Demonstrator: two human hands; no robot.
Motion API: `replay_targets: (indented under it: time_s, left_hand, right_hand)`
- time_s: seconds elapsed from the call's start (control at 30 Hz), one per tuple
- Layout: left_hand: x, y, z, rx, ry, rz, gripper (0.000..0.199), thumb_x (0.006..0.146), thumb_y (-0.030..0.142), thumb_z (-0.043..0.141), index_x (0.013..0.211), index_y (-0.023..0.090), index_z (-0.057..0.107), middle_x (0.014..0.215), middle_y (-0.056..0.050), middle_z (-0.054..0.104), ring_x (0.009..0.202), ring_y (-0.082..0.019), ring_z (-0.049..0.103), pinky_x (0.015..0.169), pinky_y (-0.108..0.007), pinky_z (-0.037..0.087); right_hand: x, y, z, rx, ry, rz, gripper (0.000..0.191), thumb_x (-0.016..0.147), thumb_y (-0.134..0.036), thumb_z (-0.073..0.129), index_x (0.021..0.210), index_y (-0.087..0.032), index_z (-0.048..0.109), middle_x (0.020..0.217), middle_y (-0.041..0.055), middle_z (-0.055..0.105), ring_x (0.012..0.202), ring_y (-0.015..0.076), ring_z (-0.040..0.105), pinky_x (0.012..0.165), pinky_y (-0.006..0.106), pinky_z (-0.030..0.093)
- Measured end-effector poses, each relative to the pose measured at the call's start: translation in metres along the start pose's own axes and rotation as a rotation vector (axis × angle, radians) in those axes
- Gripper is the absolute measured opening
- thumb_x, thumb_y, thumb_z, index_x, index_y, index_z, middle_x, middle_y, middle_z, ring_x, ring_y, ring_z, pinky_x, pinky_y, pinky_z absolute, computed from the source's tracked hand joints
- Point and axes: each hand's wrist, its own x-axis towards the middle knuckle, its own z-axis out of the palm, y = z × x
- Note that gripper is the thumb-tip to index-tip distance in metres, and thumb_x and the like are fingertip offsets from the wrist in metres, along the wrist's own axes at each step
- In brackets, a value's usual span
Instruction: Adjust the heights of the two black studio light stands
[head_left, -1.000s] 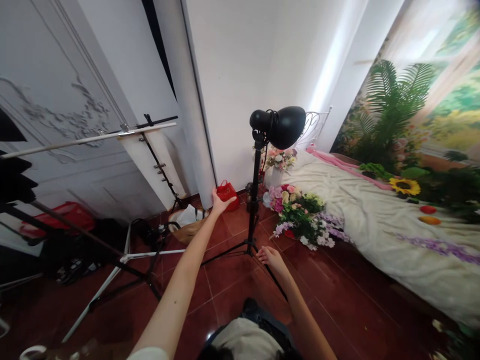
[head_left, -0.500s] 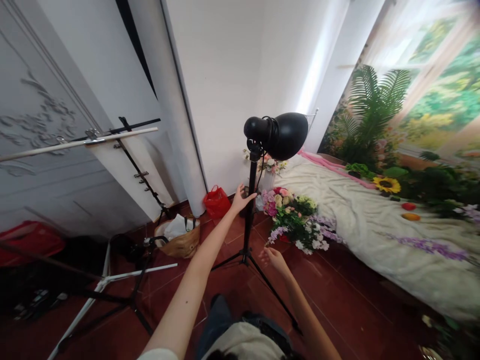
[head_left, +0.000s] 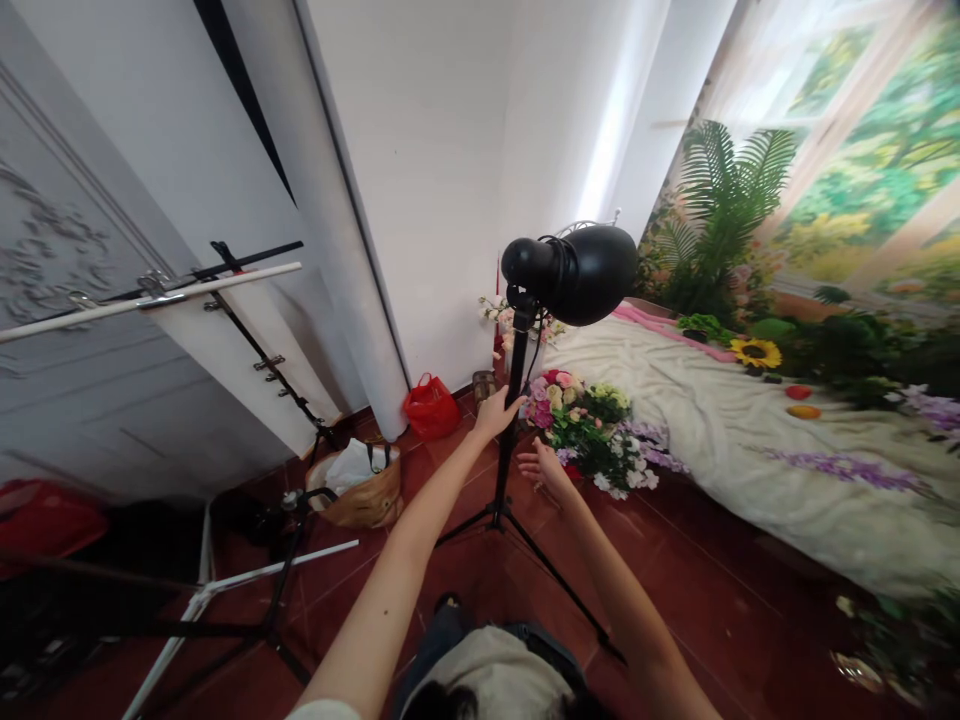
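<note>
A black light stand point(head_left: 507, 455) stands on the floor in front of me, its tripod legs spread. On top sits a black studio lamp point(head_left: 596, 275), its cord looped round the neck and its shade turned to the right. My left hand point(head_left: 495, 415) is wrapped round the upper pole, the fingers partly hidden behind it. Just right of the pole and lower down, my right hand point(head_left: 546, 468) hovers with its fingers apart and nothing visible in them.
A bed with a cream blanket point(head_left: 667, 400) lies at right, with flower bunches point(head_left: 562, 405) beside it. Left are a backdrop stand point(head_left: 262, 350) with clamps, a basket point(head_left: 367, 495), a red bag point(head_left: 431, 405) and a white stand leg point(head_left: 277, 565) across the floor.
My left hand has gone from spread beside the pole to wrapped round it. The right hand has risen closer to the pole, its fingers opening. The view has shifted slightly.
</note>
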Motion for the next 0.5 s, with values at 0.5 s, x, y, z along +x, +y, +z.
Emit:
replay_targets:
  time_s: [0.5]
  left_hand:
    - [-0.005,0.018,-0.002,0.18,0.026,-0.037,0.034,0.075,0.048,0.063,0.099,0.024,0.067,0.09,-0.004,0.071,0.086,-0.02,0.065,0.074,-0.024,0.046]
  right_hand:
    - [0.05,-0.034,0.038,-0.373,0.069,-0.128,0.033,0.091,-0.043,0.039,0.104,-0.015,0.053,0.069,0.0046,0.062,0.057,0.0128,0.062,0.058,0.024,0.054]
